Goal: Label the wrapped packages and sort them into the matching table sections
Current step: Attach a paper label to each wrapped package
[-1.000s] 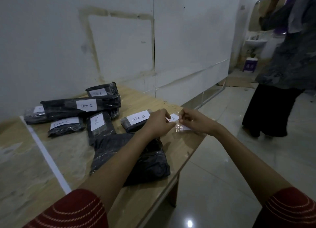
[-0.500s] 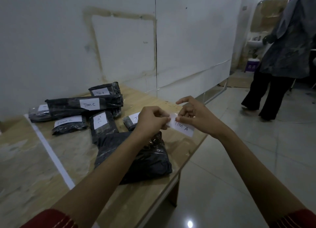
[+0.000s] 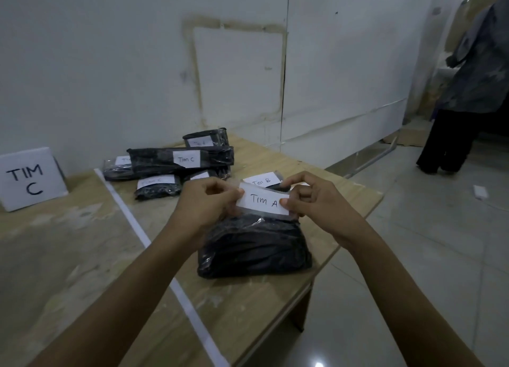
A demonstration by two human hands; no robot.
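At the worktop's [image 3: 248, 320] near edge, we pinch a paper label [image 3: 263, 201] reading "Tim A" between both hands. The left hand [image 3: 209, 204] grips its left end and the right hand [image 3: 319, 209] its right, fingers curled on the slip. It sits at the far end of a black wrapped package [image 3: 253, 251] with no label; we cannot tell if they touch. We judge labelling is the step in hand. Next the slip needs pressing flat on the wrap, then the package goes to a Tim A section, which is not in view. Just beyond lies a second package [image 3: 261, 181] marked "Tim B". Farther back, a pile [image 3: 179, 160] carries "Tim C" slips. A white strip [image 3: 132, 220] divides the worktop; a card [image 3: 30, 179] left of it reads "TIM C".
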